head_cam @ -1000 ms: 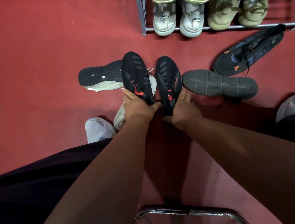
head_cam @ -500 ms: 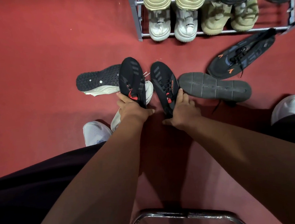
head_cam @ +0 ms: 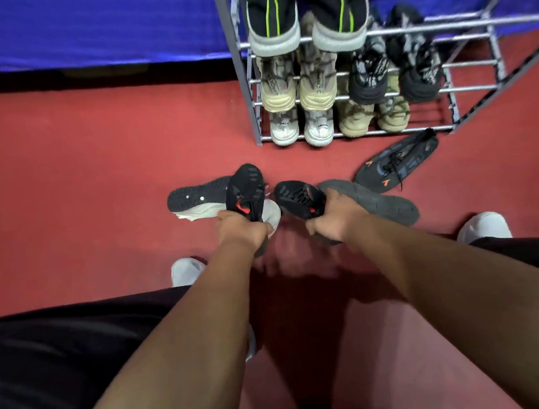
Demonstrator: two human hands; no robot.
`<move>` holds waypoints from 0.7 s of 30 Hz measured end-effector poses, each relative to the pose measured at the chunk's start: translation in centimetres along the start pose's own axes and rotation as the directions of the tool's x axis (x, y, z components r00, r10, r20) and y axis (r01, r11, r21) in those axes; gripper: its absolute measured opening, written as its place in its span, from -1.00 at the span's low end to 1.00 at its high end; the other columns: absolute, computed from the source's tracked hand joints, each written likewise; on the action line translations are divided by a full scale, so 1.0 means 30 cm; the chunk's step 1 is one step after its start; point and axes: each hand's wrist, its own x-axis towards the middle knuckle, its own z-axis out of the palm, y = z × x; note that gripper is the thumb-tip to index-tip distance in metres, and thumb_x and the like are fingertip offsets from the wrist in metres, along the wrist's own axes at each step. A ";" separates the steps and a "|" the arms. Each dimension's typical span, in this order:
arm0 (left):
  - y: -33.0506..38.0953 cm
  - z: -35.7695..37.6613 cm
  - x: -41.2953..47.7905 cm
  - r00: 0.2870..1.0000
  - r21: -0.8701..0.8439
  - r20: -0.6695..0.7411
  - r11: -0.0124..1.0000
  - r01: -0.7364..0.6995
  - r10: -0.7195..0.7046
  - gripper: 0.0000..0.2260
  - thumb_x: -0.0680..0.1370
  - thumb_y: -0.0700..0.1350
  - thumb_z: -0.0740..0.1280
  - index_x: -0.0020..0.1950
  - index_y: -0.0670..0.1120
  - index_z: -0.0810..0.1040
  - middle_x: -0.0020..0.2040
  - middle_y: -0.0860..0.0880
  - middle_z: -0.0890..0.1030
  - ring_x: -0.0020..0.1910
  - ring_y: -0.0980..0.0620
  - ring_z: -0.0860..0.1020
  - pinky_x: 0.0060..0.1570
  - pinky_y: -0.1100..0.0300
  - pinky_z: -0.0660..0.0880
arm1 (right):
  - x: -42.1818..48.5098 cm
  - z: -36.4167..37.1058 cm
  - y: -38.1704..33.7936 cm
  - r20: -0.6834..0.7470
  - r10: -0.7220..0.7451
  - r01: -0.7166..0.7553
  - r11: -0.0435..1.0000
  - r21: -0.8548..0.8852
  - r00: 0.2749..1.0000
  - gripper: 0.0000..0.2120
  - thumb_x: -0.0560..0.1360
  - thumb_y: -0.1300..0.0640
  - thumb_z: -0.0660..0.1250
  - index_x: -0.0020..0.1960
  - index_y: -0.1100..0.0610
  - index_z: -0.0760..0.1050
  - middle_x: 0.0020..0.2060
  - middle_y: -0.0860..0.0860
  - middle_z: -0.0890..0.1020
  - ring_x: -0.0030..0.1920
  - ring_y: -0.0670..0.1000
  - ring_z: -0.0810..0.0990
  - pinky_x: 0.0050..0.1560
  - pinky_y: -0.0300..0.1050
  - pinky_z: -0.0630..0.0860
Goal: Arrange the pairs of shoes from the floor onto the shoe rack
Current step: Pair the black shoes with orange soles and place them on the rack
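A black shoe with red trim (head_cam: 247,190) is gripped at its heel by the left hand (head_cam: 243,230), fingers curled round it. Its mate (head_cam: 300,197) is gripped likewise by the right hand (head_cam: 335,220). Both shoes are held low over the floor (head_cam: 99,185). The shoe rack (head_cam: 472,88) stands ahead of the hands, mostly beyond the right one. The pair is best carried level and set side by side on bare bars, apparently free to the right of the shelved shoes (head_cam: 313,81).

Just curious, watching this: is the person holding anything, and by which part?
Yes. The left hand grips one black shoe, the right hand the matching black shoe, each by its heel end, toes pointing away.
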 end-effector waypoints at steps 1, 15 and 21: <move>0.021 -0.023 -0.044 1.000 0.001 0.000 1.000 -0.013 0.013 0.13 0.12 0.14 0.61 0.54 -0.27 0.19 0.38 -0.17 0.53 0.36 -0.18 0.53 0.34 0.01 0.50 | -0.044 -0.033 -0.004 -0.009 -0.003 0.003 1.000 0.002 1.000 -0.10 0.24 -0.13 0.55 0.48 0.13 0.32 0.27 0.09 0.56 0.26 0.15 0.57 0.11 -0.08 0.53; 0.421 -0.247 -0.657 0.888 0.150 0.152 0.878 -0.455 0.435 -0.56 0.28 0.13 0.62 0.03 -0.10 0.73 -0.03 -0.07 0.73 -0.05 -0.07 0.69 0.04 0.10 0.63 | -0.606 -0.656 0.085 -0.302 -0.129 0.081 0.983 -0.165 0.945 -0.53 0.17 -0.11 0.52 -0.02 0.14 0.61 -0.22 0.09 0.67 -0.20 0.13 0.65 -0.19 -0.09 0.62; 0.666 -0.232 -0.792 0.791 0.153 0.135 0.776 -0.612 0.597 -0.55 0.32 0.18 0.59 0.05 -0.08 0.73 0.00 -0.08 0.71 -0.03 -0.09 0.65 0.01 0.11 0.57 | -0.712 -0.944 0.145 -0.477 -0.085 0.044 0.994 -0.096 0.875 -0.71 0.28 -0.01 0.52 -0.19 0.19 0.57 -0.34 0.13 0.65 -0.32 0.08 0.62 -0.39 -0.18 0.42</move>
